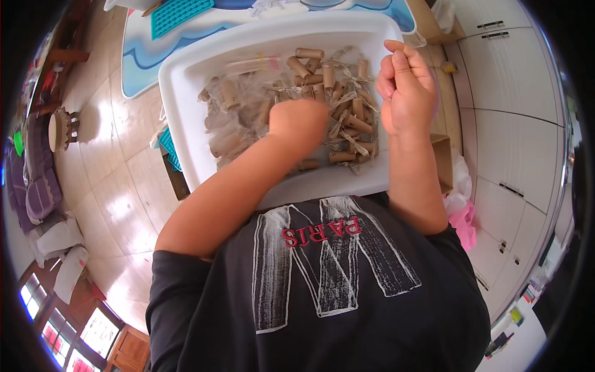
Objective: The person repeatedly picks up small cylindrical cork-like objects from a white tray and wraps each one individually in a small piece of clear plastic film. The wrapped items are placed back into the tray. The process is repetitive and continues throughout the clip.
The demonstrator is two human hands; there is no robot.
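Observation:
A large white plastic tub (178, 111) stands before me on the table. Among the contents are several short brown cardboard-like cylinders (357, 123) with pale, stringy ties (347, 136). On the tub's left side, more cylinders show hazily through clear plastic (232, 118). My left hand (299, 124) reaches down over the middle of the pile, slightly blurred; its fingers are hidden beneath it. Raised at the tub's right rim is my right hand (406, 87), its fingers curled in and thumb pressed to the forefinger. Whatever may be in that pinch is too small or hidden.
A blue-and-white patterned table (141, 68) lies beyond and under the tub, with a teal gridded tray (180, 13) on it. Cardboard boxes (441, 162) flank the tub low down. White cabinets (514, 80) line the right. A round stool (61, 129) stands left on the tiled floor.

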